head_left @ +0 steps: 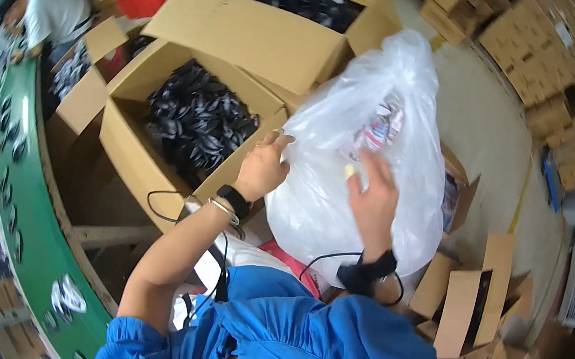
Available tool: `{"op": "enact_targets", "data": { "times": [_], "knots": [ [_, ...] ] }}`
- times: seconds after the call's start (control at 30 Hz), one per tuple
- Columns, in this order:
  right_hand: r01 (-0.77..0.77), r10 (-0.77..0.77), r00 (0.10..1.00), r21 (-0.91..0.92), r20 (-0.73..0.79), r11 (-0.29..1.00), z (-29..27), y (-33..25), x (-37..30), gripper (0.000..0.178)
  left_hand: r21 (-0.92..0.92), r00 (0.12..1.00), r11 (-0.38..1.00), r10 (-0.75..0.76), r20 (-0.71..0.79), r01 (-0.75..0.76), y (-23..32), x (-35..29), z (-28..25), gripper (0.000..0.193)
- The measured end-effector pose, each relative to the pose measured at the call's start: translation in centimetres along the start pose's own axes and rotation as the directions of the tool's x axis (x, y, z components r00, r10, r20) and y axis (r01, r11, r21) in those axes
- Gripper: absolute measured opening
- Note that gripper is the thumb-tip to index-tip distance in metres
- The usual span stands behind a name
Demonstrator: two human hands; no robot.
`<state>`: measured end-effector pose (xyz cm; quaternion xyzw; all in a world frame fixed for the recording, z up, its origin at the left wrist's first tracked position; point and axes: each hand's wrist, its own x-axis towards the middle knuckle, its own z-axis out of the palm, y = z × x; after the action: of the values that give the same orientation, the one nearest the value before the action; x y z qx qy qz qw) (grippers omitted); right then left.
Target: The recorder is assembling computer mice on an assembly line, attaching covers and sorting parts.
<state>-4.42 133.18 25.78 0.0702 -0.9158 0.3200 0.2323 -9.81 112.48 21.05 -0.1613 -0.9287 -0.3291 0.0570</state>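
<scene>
A large translucent white plastic bag (316,192), bulging and gathered at its top, stands in front of me. Through its film a printed pink and white patch (384,123) shows. My left hand (263,168) is at the bag's left edge, beside the corner of an open cardboard box (131,134); its fingers reach forward and hold nothing that I can see. Over the bag's front is my right hand (375,194), fingers extended and a pale yellow cover on one fingertip. Whether it presses the film is unclear. Many glossy black curved pieces (198,123) fill the box.
Another large carton (244,31) with dark pieces stands behind. A green conveyor belt (31,213) carrying small dark parts runs along the left, where a person in a light shirt (57,12) works. Open cartons (460,307) lie at the right; stacked boxes (553,49) stand far right.
</scene>
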Motion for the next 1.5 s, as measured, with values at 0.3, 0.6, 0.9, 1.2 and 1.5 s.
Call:
{"op": "enact_targets", "data": {
  "times": [0.3, 0.6, 0.9, 1.2, 1.5],
  "knots": [
    [0.344, -0.730, 0.362, 0.645, 0.579, 0.682, 8.6, -15.9, -7.9, 0.027, -0.352, 0.943, 0.897, -0.319, -0.099, 0.267, 4.6, -19.1, -18.0, 0.032],
    [0.238, -0.649, -0.632, 0.903, 0.424, 0.358, 18.7, -24.6, -17.5, 0.040, -0.945, 0.018, 0.071, -0.997, -0.069, 0.320, 13.9, -47.2, -5.5, 0.018],
    [-0.093, -0.960, -0.220, 0.976, 0.171, 0.195, 22.8, -46.0, -16.7, 0.031, -0.639, -0.430, -0.393, -0.897, 0.107, 0.661, 17.2, -59.4, 27.5, 0.022],
    [0.277, -0.461, -0.881, 0.907, 0.107, -0.318, 31.9, -58.6, -17.0, 0.066, -0.819, -0.094, -0.115, -0.993, 0.075, 0.562, 4.7, -54.7, 27.7, 0.021],
    [0.383, -0.690, -0.703, 0.909, 0.170, -0.166, 29.3, -60.6, -19.0, 0.061, -0.919, -0.116, -0.014, -0.993, -0.035, 0.395, 4.6, -50.7, 15.9, 0.020]
  ]
}}
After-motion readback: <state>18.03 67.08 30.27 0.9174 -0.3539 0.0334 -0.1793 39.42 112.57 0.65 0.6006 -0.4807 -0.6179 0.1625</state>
